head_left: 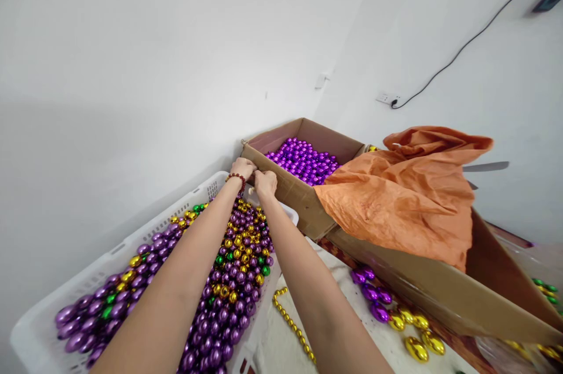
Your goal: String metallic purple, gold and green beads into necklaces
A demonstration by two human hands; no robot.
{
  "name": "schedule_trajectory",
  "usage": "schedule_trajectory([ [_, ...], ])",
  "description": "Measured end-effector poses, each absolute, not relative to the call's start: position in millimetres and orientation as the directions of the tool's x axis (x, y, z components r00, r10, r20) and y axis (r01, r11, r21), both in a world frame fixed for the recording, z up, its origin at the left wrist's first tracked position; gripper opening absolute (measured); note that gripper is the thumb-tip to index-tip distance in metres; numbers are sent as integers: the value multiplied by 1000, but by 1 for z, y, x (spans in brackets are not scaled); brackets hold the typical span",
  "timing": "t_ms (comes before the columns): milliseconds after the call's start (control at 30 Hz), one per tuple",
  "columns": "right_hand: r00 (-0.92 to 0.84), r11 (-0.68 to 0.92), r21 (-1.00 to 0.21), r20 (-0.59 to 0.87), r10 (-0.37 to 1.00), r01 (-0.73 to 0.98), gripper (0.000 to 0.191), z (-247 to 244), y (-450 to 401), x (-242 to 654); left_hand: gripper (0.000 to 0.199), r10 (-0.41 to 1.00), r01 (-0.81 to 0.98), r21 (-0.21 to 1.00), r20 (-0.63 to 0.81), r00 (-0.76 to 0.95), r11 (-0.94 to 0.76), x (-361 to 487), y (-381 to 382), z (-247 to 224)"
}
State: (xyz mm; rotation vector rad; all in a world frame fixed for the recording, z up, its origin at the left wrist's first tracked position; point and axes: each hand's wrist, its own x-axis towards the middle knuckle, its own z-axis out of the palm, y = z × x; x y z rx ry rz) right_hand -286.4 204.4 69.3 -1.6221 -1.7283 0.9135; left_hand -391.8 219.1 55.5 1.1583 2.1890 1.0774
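Both my hands are close together over the far end of a white plastic basket (65,303), against the near side of a cardboard box (285,186). My left hand (243,167), with a beaded bracelet (237,176) at the wrist, has its fingers curled in. Beside it, my right hand (265,183) is closed too, and a small pale bit shows under its fingers. Whatever the fingertips pinch is hidden. Below my arms, strings of purple, gold and green shiny beads (215,318) fill the basket. Loose purple beads (303,158) lie inside the box.
Orange cloth (404,204) drapes over a second, longer cardboard box (422,286) on the right. On the white surface lie a gold bead string (290,321), purple beads (372,292) and large gold beads (416,349). White walls stand behind, with a socket and black cable (461,48).
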Motion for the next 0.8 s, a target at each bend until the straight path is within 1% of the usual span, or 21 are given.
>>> schedule_trajectory([
  [267,-60,29,-791,-10,998,611,29,71,193,-288,20,842,488,799,-42,-537,351,-391,216,59],
  [533,10,-54,-783,-61,998,620,29,74,199,-297,21,852,538,762,-35,-523,361,-388,214,63],
  [800,-19,0,-806,-14,1000,592,24,65,208,-293,23,853,575,729,-24,-522,372,-381,211,70],
])
